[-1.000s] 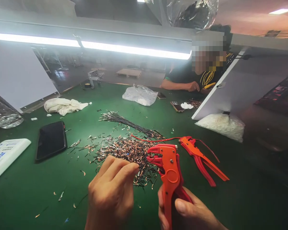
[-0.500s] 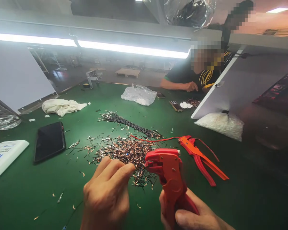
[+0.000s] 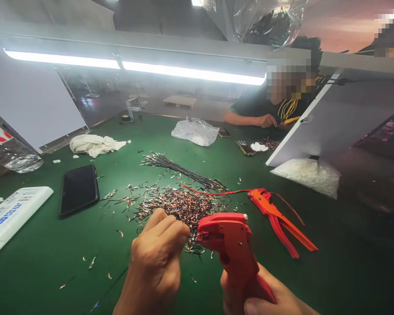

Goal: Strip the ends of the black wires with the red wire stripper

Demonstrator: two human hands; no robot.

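Observation:
My left hand (image 3: 160,258) is closed in a pinch on a thin black wire (image 3: 193,236). The wire's near end reaches the jaws of a red and orange wire stripper (image 3: 236,245). Below the hand, a dark wire tail runs to the lower left and ends in a blue tip (image 3: 96,305); it looks like the same wire. My right hand (image 3: 265,291) is wrapped around the stripper's handles, its fingers partly hidden. Just beyond the jaws lies a pile of black and copper wire scraps (image 3: 180,204). A bundle of black wires (image 3: 187,173) rests behind the pile.
A second wire stripper (image 3: 276,218) lies at the right. Toward the left are a phone (image 3: 79,190), a white power bank (image 3: 18,214) and a cloth (image 3: 96,144). Plastic bags (image 3: 195,131) and a panel (image 3: 302,113) stand farther back. Across the table sits another person (image 3: 256,105).
The view has shifted slightly, moving the scene rightward. My left hand has come closer to the stripper, and the wire now shows between the fingers and the jaws.

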